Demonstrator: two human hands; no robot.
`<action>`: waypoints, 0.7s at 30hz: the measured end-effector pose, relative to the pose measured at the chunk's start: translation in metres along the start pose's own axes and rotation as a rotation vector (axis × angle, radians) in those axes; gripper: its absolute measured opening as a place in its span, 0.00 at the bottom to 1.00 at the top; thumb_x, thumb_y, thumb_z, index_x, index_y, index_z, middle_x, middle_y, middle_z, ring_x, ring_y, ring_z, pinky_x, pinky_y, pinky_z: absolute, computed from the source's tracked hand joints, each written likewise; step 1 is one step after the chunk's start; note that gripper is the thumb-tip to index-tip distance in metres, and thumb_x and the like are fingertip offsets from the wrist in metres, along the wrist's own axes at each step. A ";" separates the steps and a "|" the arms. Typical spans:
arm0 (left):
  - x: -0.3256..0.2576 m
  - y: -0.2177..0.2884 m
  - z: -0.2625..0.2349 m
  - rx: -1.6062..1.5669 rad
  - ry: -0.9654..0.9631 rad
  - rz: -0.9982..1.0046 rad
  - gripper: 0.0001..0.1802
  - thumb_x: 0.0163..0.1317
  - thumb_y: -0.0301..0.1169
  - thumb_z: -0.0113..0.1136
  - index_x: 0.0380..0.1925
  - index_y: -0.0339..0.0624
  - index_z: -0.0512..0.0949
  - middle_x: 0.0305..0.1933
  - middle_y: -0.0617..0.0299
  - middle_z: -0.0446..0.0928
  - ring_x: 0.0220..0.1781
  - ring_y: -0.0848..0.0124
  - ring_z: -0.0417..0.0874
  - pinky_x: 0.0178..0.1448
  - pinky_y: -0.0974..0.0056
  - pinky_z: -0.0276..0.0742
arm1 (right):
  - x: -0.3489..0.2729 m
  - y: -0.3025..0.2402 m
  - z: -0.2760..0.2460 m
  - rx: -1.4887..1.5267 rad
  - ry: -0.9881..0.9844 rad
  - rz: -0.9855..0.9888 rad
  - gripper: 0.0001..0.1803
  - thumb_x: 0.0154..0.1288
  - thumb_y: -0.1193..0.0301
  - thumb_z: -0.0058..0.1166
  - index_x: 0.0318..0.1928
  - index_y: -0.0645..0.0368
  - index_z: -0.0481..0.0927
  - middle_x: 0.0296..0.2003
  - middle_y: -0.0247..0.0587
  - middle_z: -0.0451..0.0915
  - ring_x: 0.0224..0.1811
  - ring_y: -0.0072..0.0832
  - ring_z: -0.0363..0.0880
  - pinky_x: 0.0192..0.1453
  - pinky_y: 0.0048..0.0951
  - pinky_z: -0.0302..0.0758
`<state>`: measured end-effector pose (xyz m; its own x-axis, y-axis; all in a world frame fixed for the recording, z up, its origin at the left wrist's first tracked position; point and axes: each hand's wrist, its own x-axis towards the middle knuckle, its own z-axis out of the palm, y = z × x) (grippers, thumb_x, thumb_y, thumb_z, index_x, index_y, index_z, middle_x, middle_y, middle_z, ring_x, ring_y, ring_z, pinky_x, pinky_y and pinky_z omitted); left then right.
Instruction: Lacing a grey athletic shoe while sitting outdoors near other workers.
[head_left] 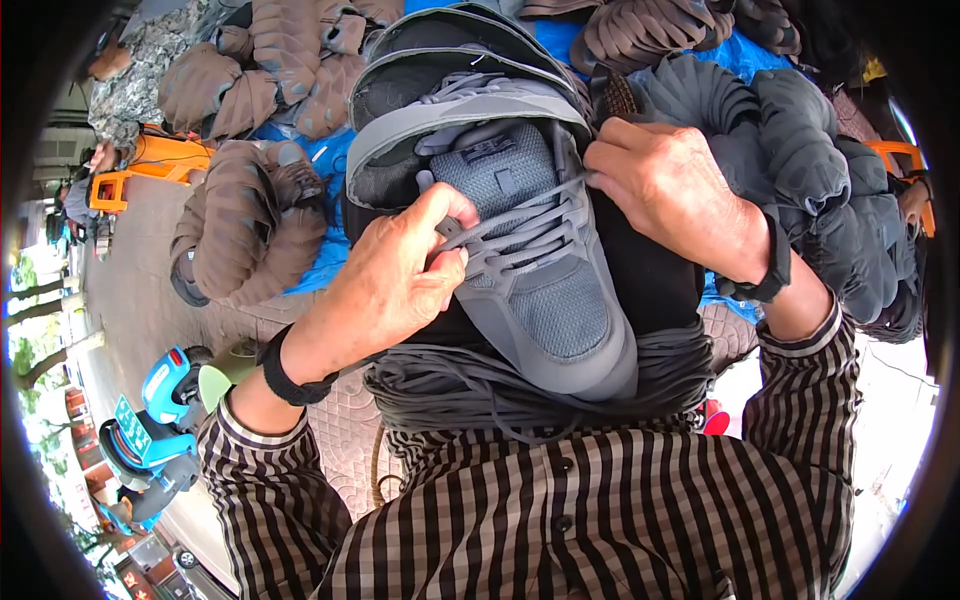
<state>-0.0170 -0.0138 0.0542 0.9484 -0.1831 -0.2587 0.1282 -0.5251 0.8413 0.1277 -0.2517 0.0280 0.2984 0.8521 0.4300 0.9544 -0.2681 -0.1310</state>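
Grey shoe upper (pixel 545 270) lay on the person's lap, toe end toward the striped shirt (pixel 600 520) and the open collar pointing away, resting on a black cloth (pixel 655 270). Grey laces (pixel 530 235) ran across its eyelets in several rows over a mesh tongue with a small dark tab.

The left hand (pixel 390 280) sat at the left side of the lace rows, thumb and forefinger pinched shut on a lace end just beside the tongue. The right hand (pixel 675 190) was curled at the upper right edge of the upper, its fingertips closed on the lace where it left the top eyelet. Each wrist wore a black band.

Under the toe, a thick bundle of grey laces (pixel 470 385) lay across the lap, touching the shirt.

Beyond the upper, 1 more grey upper (pixel 450 60) sat nested behind it. Stacks of brown uppers (pixel 240 225) stood to the left on a blue sheet (pixel 325 160), and stacks of dark grey uppers (pixel 800 140) rose to the right, near the right hand. An orange stool (pixel 150 160) showed at the far left, and a blue scooter (pixel 150 430) stood on the pavement at lower left.
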 end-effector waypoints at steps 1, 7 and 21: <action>-0.001 0.001 -0.001 0.122 0.030 0.016 0.09 0.66 0.23 0.49 0.45 0.37 0.67 0.17 0.67 0.70 0.17 0.79 0.71 0.22 0.71 0.65 | -0.001 0.001 -0.001 0.148 -0.056 0.029 0.07 0.51 0.77 0.59 0.33 0.60 0.77 0.27 0.41 0.75 0.33 0.41 0.79 0.35 0.36 0.76; 0.006 0.009 -0.014 0.191 -0.088 0.043 0.08 0.66 0.24 0.52 0.44 0.36 0.68 0.15 0.67 0.68 0.16 0.80 0.68 0.22 0.71 0.63 | 0.008 0.008 -0.010 0.481 0.003 0.108 0.06 0.57 0.74 0.60 0.34 0.63 0.78 0.27 0.44 0.77 0.33 0.42 0.76 0.38 0.37 0.72; 0.017 0.011 -0.027 -0.261 -0.347 -0.246 0.11 0.64 0.26 0.57 0.43 0.30 0.73 0.17 0.68 0.68 0.14 0.82 0.68 0.20 0.74 0.62 | 0.012 0.063 -0.033 0.315 -0.268 0.106 0.10 0.64 0.71 0.53 0.29 0.65 0.75 0.23 0.51 0.73 0.29 0.48 0.73 0.35 0.39 0.70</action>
<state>0.0085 -0.0004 0.0722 0.7341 -0.3692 -0.5699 0.4464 -0.3700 0.8148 0.1912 -0.2729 0.0542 0.3459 0.9250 0.1576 0.8604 -0.2457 -0.4464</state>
